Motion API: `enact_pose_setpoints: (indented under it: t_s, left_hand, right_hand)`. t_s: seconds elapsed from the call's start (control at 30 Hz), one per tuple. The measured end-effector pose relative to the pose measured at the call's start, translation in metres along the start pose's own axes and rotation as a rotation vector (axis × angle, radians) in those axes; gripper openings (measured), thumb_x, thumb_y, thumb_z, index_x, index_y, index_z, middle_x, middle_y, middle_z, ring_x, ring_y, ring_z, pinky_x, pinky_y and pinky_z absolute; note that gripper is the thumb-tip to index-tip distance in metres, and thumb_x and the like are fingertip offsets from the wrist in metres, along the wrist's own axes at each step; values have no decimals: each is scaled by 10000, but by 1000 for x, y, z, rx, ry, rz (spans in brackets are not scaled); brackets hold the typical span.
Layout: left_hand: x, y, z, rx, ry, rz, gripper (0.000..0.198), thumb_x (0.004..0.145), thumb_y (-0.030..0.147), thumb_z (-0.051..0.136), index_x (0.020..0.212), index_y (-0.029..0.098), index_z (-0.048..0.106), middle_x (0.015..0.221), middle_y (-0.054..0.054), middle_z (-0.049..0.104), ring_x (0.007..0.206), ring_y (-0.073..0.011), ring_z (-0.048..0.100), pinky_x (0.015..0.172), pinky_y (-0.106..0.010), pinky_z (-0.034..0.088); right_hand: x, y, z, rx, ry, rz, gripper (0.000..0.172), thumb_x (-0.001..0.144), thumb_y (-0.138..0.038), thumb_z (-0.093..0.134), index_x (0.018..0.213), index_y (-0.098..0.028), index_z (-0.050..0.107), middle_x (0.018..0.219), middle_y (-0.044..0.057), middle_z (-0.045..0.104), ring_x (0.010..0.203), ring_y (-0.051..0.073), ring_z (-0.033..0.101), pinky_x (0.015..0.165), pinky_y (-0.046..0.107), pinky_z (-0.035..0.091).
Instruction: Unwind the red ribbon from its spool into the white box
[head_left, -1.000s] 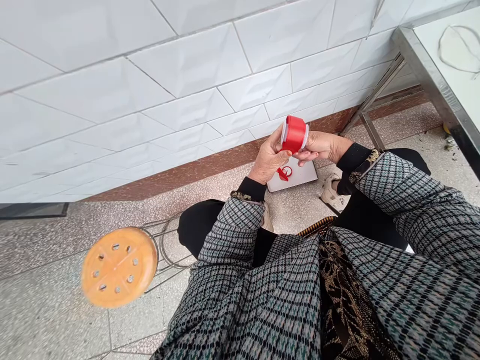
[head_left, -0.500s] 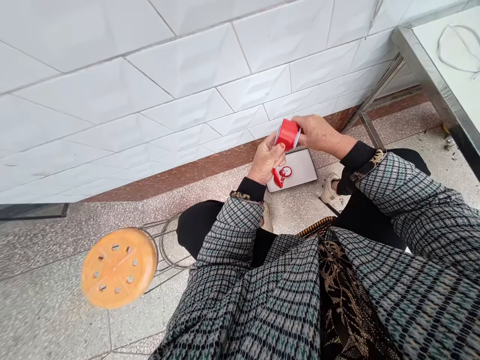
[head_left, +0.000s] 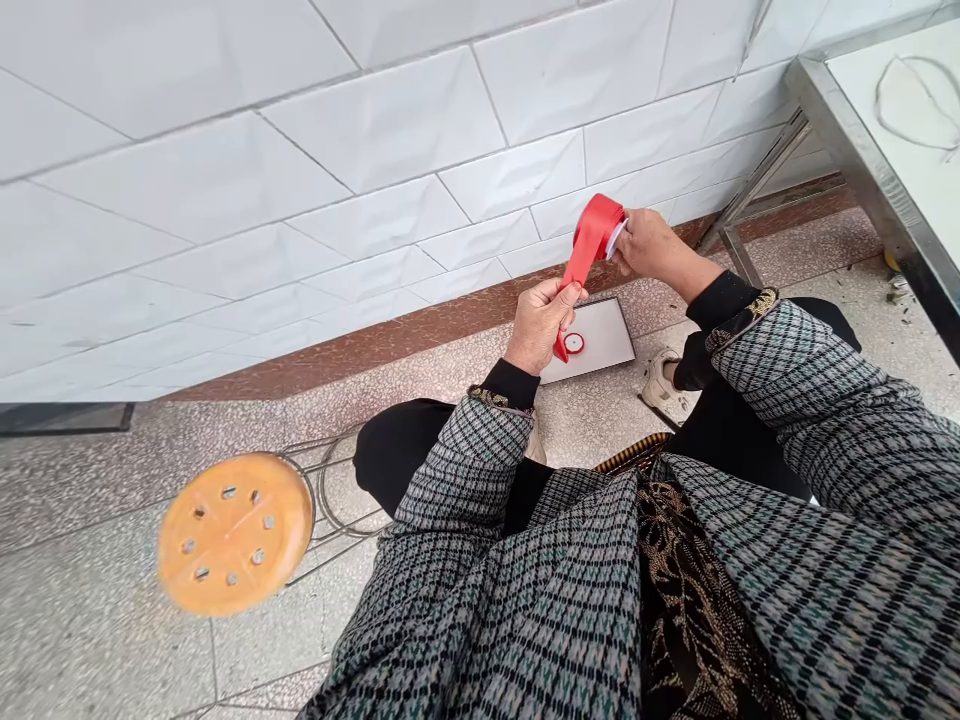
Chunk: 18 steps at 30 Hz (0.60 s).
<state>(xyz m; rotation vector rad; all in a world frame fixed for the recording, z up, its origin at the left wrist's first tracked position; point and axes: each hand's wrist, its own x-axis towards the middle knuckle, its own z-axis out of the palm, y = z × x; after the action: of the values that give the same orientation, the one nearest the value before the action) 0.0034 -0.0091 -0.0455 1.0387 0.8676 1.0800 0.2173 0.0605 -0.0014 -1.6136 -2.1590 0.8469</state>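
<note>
My right hand (head_left: 651, 243) is closed on a spool of red ribbon (head_left: 600, 218), gripping it by its white end. A length of red ribbon (head_left: 579, 262) runs from the spool down to my left hand (head_left: 546, 318), whose thumb and fingers pinch it. A short red end hangs below the left fingers. Under my hands, a shallow box (head_left: 604, 340) with a white inside and dark edge sits on the floor. A small ring-shaped red and white item (head_left: 574, 343) lies in it, partly hidden by the left hand and ribbon.
An orange round stool (head_left: 236, 535) with a holed seat and wire legs stands to the left. White wall tiles (head_left: 405, 120) rise in front. A metal-framed table (head_left: 847, 130) with a loop of wire (head_left: 911, 100) on top is at the right.
My right hand has moved the spool up and right, away from my left hand. A strip of ribbon has unwound and now stretches between the two hands.
</note>
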Motion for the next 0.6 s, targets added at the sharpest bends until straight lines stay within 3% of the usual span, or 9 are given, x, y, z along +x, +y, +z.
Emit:
enact_pose_setpoints:
  t_s: [0.07, 0.17, 0.27, 0.43, 0.5, 0.6]
  left_hand:
    - [1, -1, -1, 35, -1, 7, 514, 782, 672, 927, 744, 192, 746, 530, 66, 519, 466, -52, 369, 503, -255, 292]
    - [2, 1, -1, 69, 11, 7, 515, 789, 668, 917, 714, 191, 737, 557, 41, 564, 509, -67, 414, 536, -258, 344]
    - [2, 2, -1, 80, 29, -4, 502, 797, 641, 923, 707, 187, 729, 557, 36, 570, 531, -77, 454, 560, -252, 387]
    - [4, 0, -3, 62, 47, -12, 425, 786, 531, 967, 762, 183, 723, 642, 23, 647, 551, -74, 502, 574, -242, 437]
    - [6, -1, -4, 31, 31, 19, 405, 768, 498, 993, 948, 207, 776, 686, 32, 682, 553, -78, 519, 583, -243, 459]
    - [7, -2, -6, -2, -40, 23, 664, 705, 504, 1044, 1265, 273, 772, 692, 50, 691, 556, -96, 550, 588, -253, 474]
  right_hand:
    - [-1, 2, 3, 242, -146, -32, 352, 1146, -300, 380, 867, -206, 573, 648, 35, 590, 575, 169, 578, 632, 280, 501]
    - [-6, -7, 8, 587, -353, -95, 503, 1154, -580, 497, 788, -235, 476, 623, -21, 508, 516, 101, 440, 547, 227, 415]
    - [-12, -16, 12, 765, -439, -81, 581, 1105, -715, 562, 789, -240, 451, 607, -56, 444, 502, 83, 359, 514, 217, 386]
    - [-14, -15, 16, 981, -578, -47, 581, 1048, -734, 677, 830, -230, 486, 578, -102, 426, 452, 49, 303, 588, 215, 515]
    - [-13, -11, 18, 1033, -691, -16, 553, 1055, -685, 703, 832, -220, 504, 558, -119, 412, 429, 35, 266, 632, 224, 568]
    - [-12, -7, 23, 1082, -834, 49, 478, 1091, -582, 677, 829, -200, 559, 529, -128, 398, 395, 25, 209, 644, 227, 604]
